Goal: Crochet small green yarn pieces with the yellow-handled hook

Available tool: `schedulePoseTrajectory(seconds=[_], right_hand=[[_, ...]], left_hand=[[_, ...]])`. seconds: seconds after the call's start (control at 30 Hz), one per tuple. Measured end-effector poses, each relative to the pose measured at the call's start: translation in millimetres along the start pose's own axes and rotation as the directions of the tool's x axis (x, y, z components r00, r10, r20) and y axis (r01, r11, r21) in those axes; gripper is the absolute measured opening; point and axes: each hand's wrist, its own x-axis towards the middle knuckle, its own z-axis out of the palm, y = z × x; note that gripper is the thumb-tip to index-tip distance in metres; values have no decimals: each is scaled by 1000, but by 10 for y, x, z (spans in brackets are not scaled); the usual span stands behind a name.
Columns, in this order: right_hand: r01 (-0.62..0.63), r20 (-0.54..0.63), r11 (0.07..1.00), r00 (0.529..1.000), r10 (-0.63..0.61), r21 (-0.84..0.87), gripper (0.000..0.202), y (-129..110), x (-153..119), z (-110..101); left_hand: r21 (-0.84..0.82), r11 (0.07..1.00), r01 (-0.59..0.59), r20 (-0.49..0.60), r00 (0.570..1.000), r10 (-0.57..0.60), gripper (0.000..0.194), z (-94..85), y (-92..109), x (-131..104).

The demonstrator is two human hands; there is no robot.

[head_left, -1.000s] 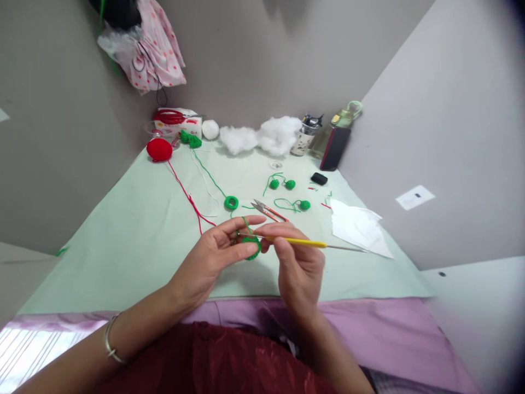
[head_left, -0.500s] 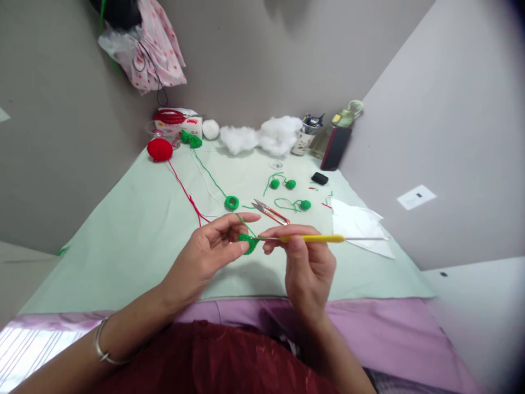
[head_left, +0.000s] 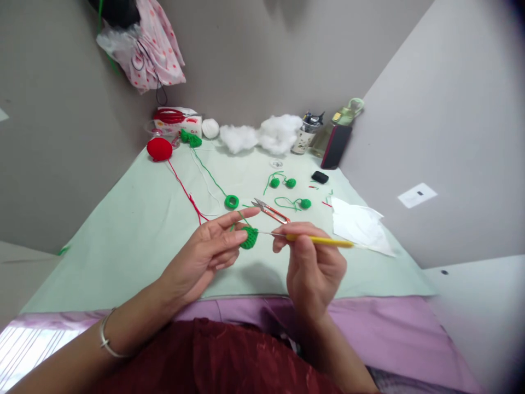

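My left hand point(head_left: 217, 241) pinches a small green crochet piece point(head_left: 249, 238) between thumb and fingers, its index finger stretched out with green yarn running over it. In my right hand point(head_left: 314, 262) is a crochet hook point(head_left: 322, 241) with a yellow handle, held like a pen. The hook's thin metal tip reaches the upper right edge of the green piece. Just beyond my hands lie orange-handled thread snips point(head_left: 270, 210) and a green yarn ring point(head_left: 232, 202).
Small green crochet balls point(head_left: 305, 203) with yarn tails lie past the snips. White stuffing point(head_left: 279, 134), a red yarn ball point(head_left: 159, 149), a white yarn ball point(head_left: 210, 128), a pen cup point(head_left: 304, 137) and a phone point(head_left: 336, 146) line the back. White paper point(head_left: 361, 227) lies at right.
My left hand has turned so the green piece shows its face more fully, and its index finger has straightened. My right hand has drawn the hook slightly to the right and tilted it.
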Motion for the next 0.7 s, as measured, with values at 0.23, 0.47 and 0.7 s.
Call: schedulePoseTrajectory(seconds=[0.23, 0.47, 0.7], right_hand=[[32, 105, 997, 994, -25, -69, 20, 1, 11, 54], [369, 117, 877, 929, -350, -308, 32, 36, -72, 16], [-89, 80, 994, 993, 84, 55, 17, -6, 55, 28]], left_hand=[[153, 979, -136, -79, 986, 150, 43, 63, -60, 14], [-74, 996, 54, 16, 998, -53, 31, 33, -36, 57], [73, 993, -87, 4, 996, 87, 24, -3, -61, 48]])
